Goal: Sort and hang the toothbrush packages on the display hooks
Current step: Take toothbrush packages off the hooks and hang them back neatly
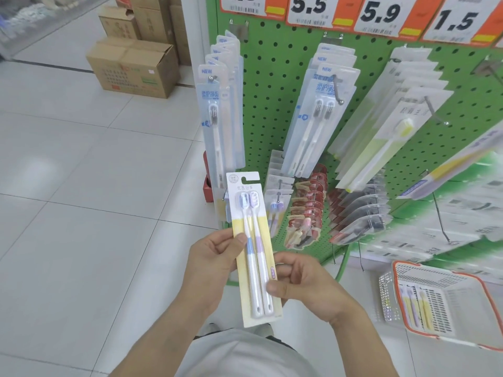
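Observation:
A two-brush toothbrush package [251, 240] with a yellow-and-white card stands upright in front of me, its hang hole at the top. My left hand [209, 265] grips its left edge, thumb on the front. My right hand [302, 284] pinches its lower right edge. Just behind it, low on the green pegboard [272, 77], a hook [279, 193] carries matching packages [276, 210]. Other hooks above hold blue packages [220, 118], more blue twin packs [315, 115] and yellow-brush packages [386, 131].
An orange-rimmed basket [441, 303] with a few more packages lies on the floor at right. Red packages [307, 208] and dark ones [359, 213] hang low on the board. Cardboard boxes [133, 66] stand at the back left on the tiled floor.

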A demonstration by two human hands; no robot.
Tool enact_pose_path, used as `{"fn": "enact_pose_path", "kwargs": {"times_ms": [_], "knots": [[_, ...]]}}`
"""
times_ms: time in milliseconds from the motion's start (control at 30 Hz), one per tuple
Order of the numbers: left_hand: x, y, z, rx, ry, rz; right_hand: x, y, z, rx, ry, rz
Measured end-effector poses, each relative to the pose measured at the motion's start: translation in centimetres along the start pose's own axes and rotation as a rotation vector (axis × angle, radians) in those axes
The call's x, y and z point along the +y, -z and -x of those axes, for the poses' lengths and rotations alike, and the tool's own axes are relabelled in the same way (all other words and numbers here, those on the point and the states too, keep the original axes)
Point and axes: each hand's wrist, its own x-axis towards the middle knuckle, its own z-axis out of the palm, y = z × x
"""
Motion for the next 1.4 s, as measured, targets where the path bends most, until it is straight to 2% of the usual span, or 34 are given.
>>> {"fn": "enact_pose_path", "kwargs": {"times_ms": [200,300,533,700,867,967,1100,1400], "knots": [[-0.1,0.2,0.4,-0.177,0.046,-0.123,0.5,-0.1,0.4,0.056,0.06,-0.066],[-0.3,0.1,0.5,-0.164,0.039,-0.117,0.4,-0.2,0.6,0.114,0.039,-0.071],[-0.1,0.4,0.1,-0.14,0.142,-0.143,0.9,-0.2,0.5,0.153,0.039,-0.076],[-0.4,0.7,0.0,-0.242,0.168,-0.241,1.1,-0.4,0.8,0.176,0.044,-0.08],[-1.2,0.8,0.2,-0.204,0.165,-0.119,0.7,-0.2,1.0,0.147,0.01,-0.088],[-1.2,0.5,0.3,-0.238,0.193,-0.08,0.5,-0.1,1.0,0.131,0.003,-0.086],[-0.9,0.5,0.2,-0.305,0.198,-0.152,0.6,0.3,0.9,0.152,0.018,-0.061],[-0.8,0.7,-0.2,-0.338,0.171,-0.232,0.4,0.3,1.0,0.162,0.027,-0.075]]}}
